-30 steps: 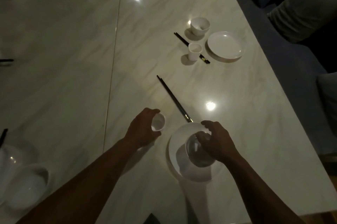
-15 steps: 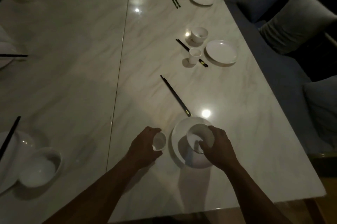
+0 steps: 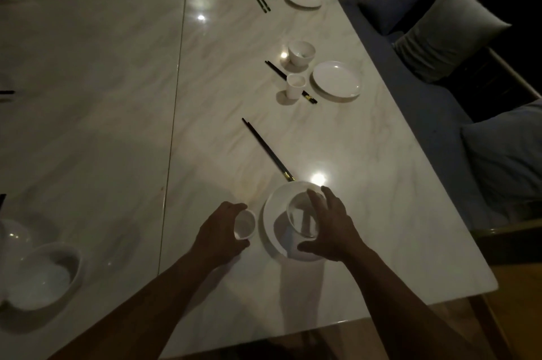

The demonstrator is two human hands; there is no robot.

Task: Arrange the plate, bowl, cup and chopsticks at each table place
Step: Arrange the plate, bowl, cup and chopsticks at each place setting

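Observation:
A white plate (image 3: 274, 214) lies near the table's front edge. On it stands a white bowl (image 3: 299, 214), and my right hand (image 3: 330, 227) wraps its fingers and thumb round the bowl's right side. Just left of the plate my left hand (image 3: 218, 230) grips a small white cup (image 3: 245, 224) that looks to stand on the table. A pair of black chopsticks (image 3: 265, 148) lies on the marble beyond the plate, running up and to the left, one end at the plate's far rim.
Farther along the right side sits a set place: bowl (image 3: 301, 52), cup (image 3: 295, 85), plate (image 3: 336, 78), chopsticks (image 3: 275, 68). More settings stand at the far end. A large bowl (image 3: 44, 277) is at the front left. Cushions (image 3: 445, 34) line a bench on the right.
The camera tilted up, showing more of the table. My right hand shifted from the bowl's near rim to its right side. My left hand kept hold of the cup, close beside the plate.

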